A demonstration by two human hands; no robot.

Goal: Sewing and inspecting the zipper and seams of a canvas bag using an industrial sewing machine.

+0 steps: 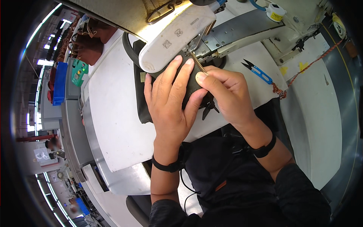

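Observation:
My left hand lies with fingers spread on a dark, pliable piece under the white head of a sewing machine, its fingertips close to the presser foot. My right hand pinches the same piece along a metal zipper, thumb on top and fingers curled. The zipper runs up toward the foot; whether the needle is down in it I cannot tell. Part of the piece is hidden under my hands and the machine head.
Blue thread snips on an orange cord lie right of my hands on the white table. A white container with a yellow label stands behind. Brown leather items and a blue bin are at left. A co-worker is farther left.

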